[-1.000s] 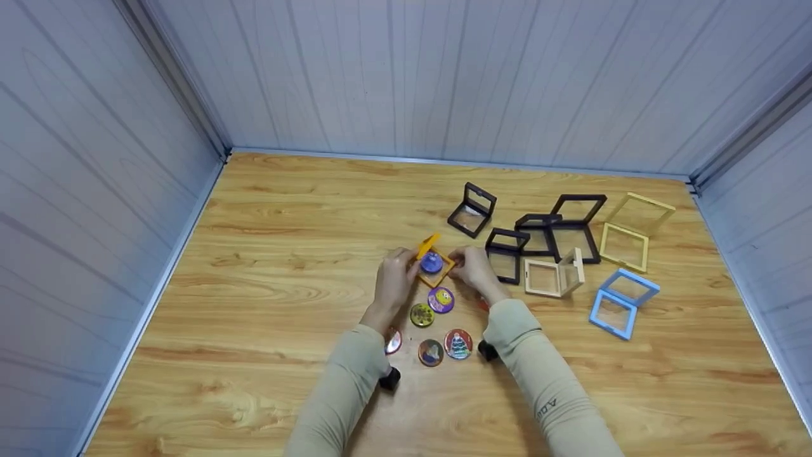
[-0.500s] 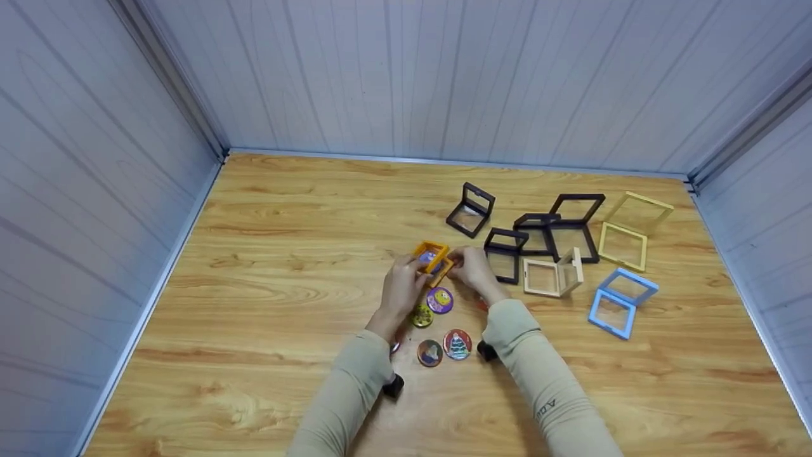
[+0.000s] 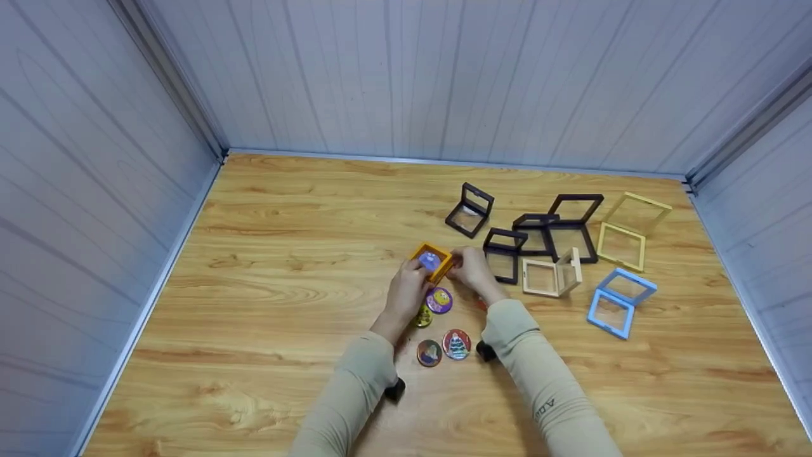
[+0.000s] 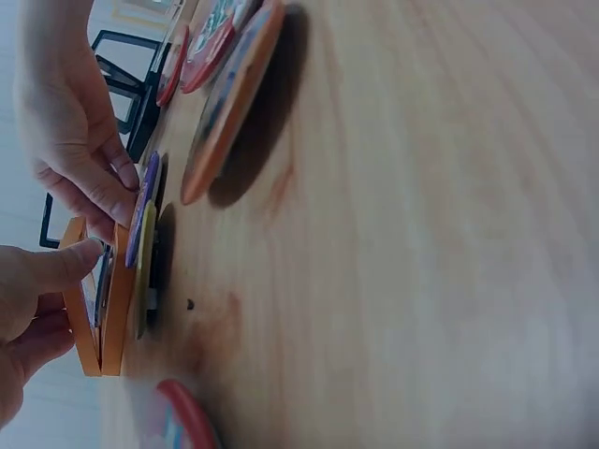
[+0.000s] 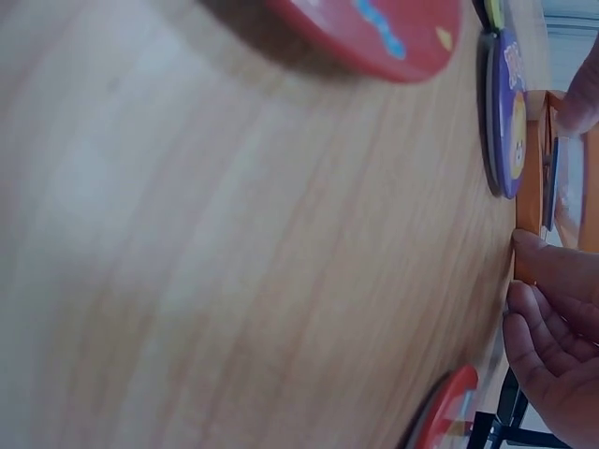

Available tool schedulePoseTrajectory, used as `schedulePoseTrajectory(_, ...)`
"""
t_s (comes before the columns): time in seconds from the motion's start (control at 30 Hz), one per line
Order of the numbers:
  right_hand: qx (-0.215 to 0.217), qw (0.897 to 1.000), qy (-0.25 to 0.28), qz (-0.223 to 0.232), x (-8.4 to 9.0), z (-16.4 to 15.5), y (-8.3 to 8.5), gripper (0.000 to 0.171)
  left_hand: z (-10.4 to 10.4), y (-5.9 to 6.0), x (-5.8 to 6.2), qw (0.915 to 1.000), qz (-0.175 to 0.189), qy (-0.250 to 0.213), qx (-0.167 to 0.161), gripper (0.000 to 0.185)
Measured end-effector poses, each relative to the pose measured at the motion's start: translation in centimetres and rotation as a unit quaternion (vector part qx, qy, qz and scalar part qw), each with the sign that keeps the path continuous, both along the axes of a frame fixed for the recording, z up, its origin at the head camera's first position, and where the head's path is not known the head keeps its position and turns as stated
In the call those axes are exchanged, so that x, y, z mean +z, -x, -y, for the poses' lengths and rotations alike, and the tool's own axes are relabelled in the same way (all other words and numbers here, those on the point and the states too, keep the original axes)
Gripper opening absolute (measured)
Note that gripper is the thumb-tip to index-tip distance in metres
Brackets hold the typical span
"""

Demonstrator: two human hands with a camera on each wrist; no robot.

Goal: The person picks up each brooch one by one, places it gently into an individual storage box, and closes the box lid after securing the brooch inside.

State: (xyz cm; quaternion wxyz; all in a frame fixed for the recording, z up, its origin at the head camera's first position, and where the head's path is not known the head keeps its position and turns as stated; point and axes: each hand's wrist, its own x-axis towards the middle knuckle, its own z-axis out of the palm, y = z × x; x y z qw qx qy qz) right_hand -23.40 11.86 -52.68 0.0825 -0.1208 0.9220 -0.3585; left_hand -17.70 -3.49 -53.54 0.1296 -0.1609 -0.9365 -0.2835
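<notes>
nearest: red tree badge point(image 3: 457, 344) and dark badge point(image 3: 429, 353), face up on the table point(image 3: 285, 254), probably there for short reach. next: yellow badge point(image 3: 424, 316), purple badge point(image 3: 439, 300), then the orange frame point(image 3: 444, 267) between both hands. left hand point(image 3: 406, 291) pinches its tilted upper half; right hand point(image 3: 472, 270) pinches the base at the right corner, likely bracing it. frame is square, clear-windowed, halves meeting at one end, gapped at the other. blue-violet badge point(image 3: 430, 261) inside; can't tell if it touches the upper window. farther: black frames point(image 3: 568, 224), lids up, leaving bases reachable.
</notes>
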Motion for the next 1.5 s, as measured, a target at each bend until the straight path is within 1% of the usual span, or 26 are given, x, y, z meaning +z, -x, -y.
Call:
schedulePoseTrajectory(0.17,-0.001,1.000,-0.003,-0.003,0.0,0.1,0.1,0.026,-0.2,0.0,-0.2,0.9999,0.005,0.009,0.000,0.010)
schedulePoseTrajectory(0.3,-0.005,1.000,0.000,0.009,-0.1,0.1,0.1,0.025,-0.3,0.0,-0.3,0.9998,0.020,-0.001,-0.003,0.013)
schedulePoseTrajectory(0.4,-0.007,1.000,0.002,0.019,-0.1,0.1,0.2,0.025,-0.4,0.0,-0.3,0.9995,0.031,0.002,-0.004,0.014)
schedulePoseTrajectory(0.5,-0.008,1.000,0.003,0.024,0.0,0.1,0.2,0.026,-0.4,0.1,-0.3,0.9994,0.027,0.021,-0.004,0.014)
schedulePoseTrajectory(0.6,-0.010,1.000,0.004,0.024,0.0,0.1,0.2,0.025,-0.4,0.1,-0.3,0.9988,0.010,0.048,-0.004,0.014)
schedulePoseTrajectory(0.7,-0.007,1.000,0.002,0.008,-0.1,0.1,0.1,0.024,-0.5,0.0,0.0,0.9966,-0.008,0.082,-0.002,0.012)
schedulePoseTrajectory(0.77,-0.003,1.000,0.001,-0.003,0.0,0.1,0.0,0.024,-0.5,0.0,0.1,0.9956,-0.010,0.093,-0.002,0.009)
schedulePoseTrajectory(0.83,0.002,1.000,-0.005,-0.013,0.0,0.1,0.0,0.023,-0.6,-0.1,0.2,0.9953,-0.002,0.096,-0.004,0.006)
schedulePoseTrajectory(0.97,0.007,1.000,-0.014,-0.001,0.2,0.2,0.1,0.024,-0.7,-0.1,0.4,0.9957,0.023,0.089,-0.001,0.014)
schedulePoseTrajectory(1.07,0.010,1.000,-0.019,0.018,0.5,0.1,0.1,0.025,-0.8,0.0,0.6,0.9952,0.034,0.092,0.005,0.016)
schedulePoseTrajectory(1.13,0.014,0.999,-0.026,0.021,0.9,0.0,0.1,0.028,-0.9,0.0,0.7,0.9947,0.038,0.095,0.009,0.016)
schedulePoseTrajectory(1.23,0.023,0.999,-0.038,0.007,1.4,-0.2,0.1,0.030,-1.0,0.0,0.7,0.9940,0.041,0.101,0.012,0.015)
schedulePoseTrajectory(1.37,0.032,0.998,-0.054,-0.017,2.3,-0.3,0.1,0.030,-0.9,0.1,0.7,0.9938,0.035,0.104,0.016,0.013)
schedulePoseTrajectory(1.5,0.032,0.997,-0.061,-0.021,3.3,-0.4,0.4,0.030,-0.7,0.1,0.8,0.9939,0.039,0.103,0.013,0.014)
